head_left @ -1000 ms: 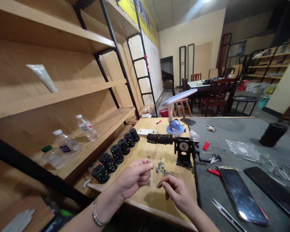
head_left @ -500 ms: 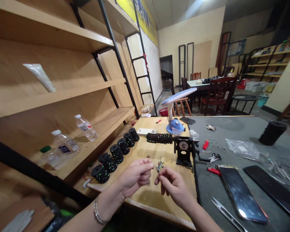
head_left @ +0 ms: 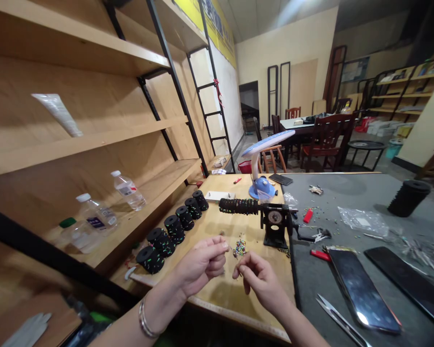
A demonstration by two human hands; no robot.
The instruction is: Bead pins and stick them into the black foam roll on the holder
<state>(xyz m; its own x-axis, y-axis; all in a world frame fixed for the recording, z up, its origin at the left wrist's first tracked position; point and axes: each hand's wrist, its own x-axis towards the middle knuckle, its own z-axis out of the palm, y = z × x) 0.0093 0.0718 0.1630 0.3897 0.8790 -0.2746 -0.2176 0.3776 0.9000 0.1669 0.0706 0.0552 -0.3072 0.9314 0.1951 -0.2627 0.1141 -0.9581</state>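
Observation:
My left hand [head_left: 202, 265] hovers over the wooden bench [head_left: 217, 294], its fingers pinched together on something too small to name. A few centimetres to its right, my right hand [head_left: 258, 282] is also pinched, thumb against forefinger. Just beyond both hands lies a small pile of coloured beads [head_left: 239, 247]. Behind the beads stands a black hand-crank winder [head_left: 275, 224] with a long black bead-flecked spool [head_left: 237, 206] on its shaft. A row of several short black spools [head_left: 173, 229] runs along the bench's left side.
Wooden shelving [head_left: 94, 140] on the left carries water bottles [head_left: 94, 214]. A blue desk lamp [head_left: 262, 159] stands behind the winder. The grey mat [head_left: 347, 202] to the right holds red lighters, black strips [head_left: 361, 289], thread snips [head_left: 338, 320], a plastic bag and a black ribbed cylinder [head_left: 408, 197].
My right hand rose from the bench toward the left hand and the beads, then settled slightly lower. The left hand stayed nearly still.

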